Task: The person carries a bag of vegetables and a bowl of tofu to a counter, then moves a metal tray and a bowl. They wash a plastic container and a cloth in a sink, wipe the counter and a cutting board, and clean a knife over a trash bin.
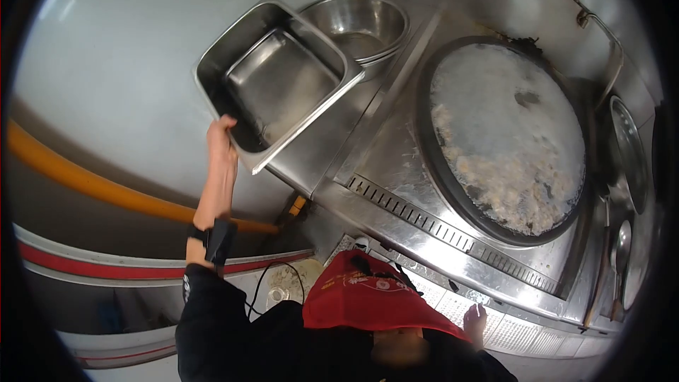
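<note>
My left hand (223,138) grips the near-left corner of a deep rectangular steel pan (247,74), with the thumb over its rim. The pan is tilted, and no food shows inside it. Partly hidden behind it are stacked round steel basins (382,10) on the counter. My right hand (476,322) hangs low beside the red apron (382,297), below the stove's front edge. Its fingers look loosely extended and hold nothing that I can see. A large wok (428,163) to the right holds cloudy, steaming liquid (488,99) with pale pieces of food (516,191) in it.
A slotted drain (410,212) runs along the stove's (382,170) front. At the right are a ladle (622,244) and a round metal tray or lid (629,148). A yellow pipe (127,194) curves along the left wall. A black cable (258,286) hangs near my left side.
</note>
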Demonstrator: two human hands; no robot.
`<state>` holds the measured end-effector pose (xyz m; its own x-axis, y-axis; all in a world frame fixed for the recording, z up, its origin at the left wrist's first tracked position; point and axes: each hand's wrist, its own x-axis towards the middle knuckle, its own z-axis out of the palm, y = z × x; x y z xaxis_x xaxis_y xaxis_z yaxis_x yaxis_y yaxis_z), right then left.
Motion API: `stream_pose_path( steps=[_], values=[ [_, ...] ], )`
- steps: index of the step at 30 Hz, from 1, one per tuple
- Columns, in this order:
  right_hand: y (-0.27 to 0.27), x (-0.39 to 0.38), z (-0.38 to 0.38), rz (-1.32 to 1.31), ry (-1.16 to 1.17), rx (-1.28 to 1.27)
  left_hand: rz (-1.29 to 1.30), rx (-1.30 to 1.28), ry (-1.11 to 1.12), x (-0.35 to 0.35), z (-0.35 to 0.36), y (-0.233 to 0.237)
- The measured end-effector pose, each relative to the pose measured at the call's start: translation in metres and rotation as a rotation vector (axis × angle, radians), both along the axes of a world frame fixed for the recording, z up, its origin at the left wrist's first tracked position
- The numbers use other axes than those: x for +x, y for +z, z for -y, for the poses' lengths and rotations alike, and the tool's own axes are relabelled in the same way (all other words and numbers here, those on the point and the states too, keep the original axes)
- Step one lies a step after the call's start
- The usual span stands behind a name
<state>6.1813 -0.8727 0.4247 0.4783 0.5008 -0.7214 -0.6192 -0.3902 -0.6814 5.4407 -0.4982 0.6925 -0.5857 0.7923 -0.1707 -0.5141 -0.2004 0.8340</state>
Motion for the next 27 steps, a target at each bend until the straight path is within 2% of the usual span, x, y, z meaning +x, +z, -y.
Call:
stream_pose_path(
  steps=[2, 3, 5, 7, 9, 11, 12, 13, 14, 16, 17, 20, 21, 24, 25, 26, 27],
  values=[
    [-0.008, -0.01, 0.011, 0.03, 0.07, 0.055, -0.089, 0.004, 0.013, -0.042, -0.073, -0.047],
    [-0.02, -0.007, 0.026, 0.047, 0.127, 0.08, -0.072, 0.019, 0.01, -0.034, -0.096, -0.042],
    [-0.021, -0.024, 0.04, 0.045, 0.037, 0.063, -0.047, 0.031, 0.0, 0.009, -0.148, -0.027],
    [-0.038, -0.044, 0.076, 0.241, -0.057, 0.182, -0.047, -0.009, 0.023, 0.046, -0.18, -0.007],
    [-0.034, -0.063, 0.095, 0.315, -0.128, 0.144, -0.003, -0.049, -0.024, 0.048, -0.219, -0.014],
    [-0.01, -0.076, 0.119, 0.021, -0.333, 0.042, 0.032, -0.113, -0.063, 0.055, -0.247, -0.016],
    [-0.012, -0.084, 0.13, -0.058, -0.374, 0.098, 0.046, -0.153, -0.082, 0.063, -0.254, -0.01],
    [-0.037, -0.074, 0.166, -0.137, -0.4, 0.15, 0.059, -0.199, -0.087, 0.067, -0.255, -0.004],
    [-0.035, -0.08, 0.173, -0.215, -0.426, 0.202, 0.037, -0.295, -0.092, 0.07, -0.259, 0.001],
    [-0.034, -0.097, 0.183, -0.099, -0.634, 0.028, -0.01, -0.486, -0.102, 0.077, -0.271, 0.013],
    [-0.03, -0.109, 0.185, -0.038, -0.733, -0.062, 0.02, -0.474, -0.175, 0.065, -0.297, -0.007],
    [-0.02, -0.128, 0.188, -0.053, -0.733, -0.07, 0.132, -0.448, -0.298, 0.063, -0.311, -0.012],
    [-0.016, -0.129, 0.187, -0.065, -0.711, -0.059, 0.014, -0.473, -0.278, 0.054, -0.31, -0.02],
    [-0.004, -0.128, 0.178, -0.093, -0.657, -0.036, -0.047, -0.326, -0.528, 0.038, -0.299, -0.025],
    [-0.001, -0.126, 0.173, -0.099, -0.639, -0.032, -0.081, -0.288, -0.471, 0.044, -0.3, -0.024],
    [0.0, -0.125, 0.17, -0.102, -0.62, -0.018, -0.448, -0.376, -0.452, 0.053, -0.29, -0.002],
    [0.003, -0.125, 0.167, -0.107, -0.6, -0.008, -0.476, -0.346, -0.589, 0.062, -0.265, 0.03]
  ],
)
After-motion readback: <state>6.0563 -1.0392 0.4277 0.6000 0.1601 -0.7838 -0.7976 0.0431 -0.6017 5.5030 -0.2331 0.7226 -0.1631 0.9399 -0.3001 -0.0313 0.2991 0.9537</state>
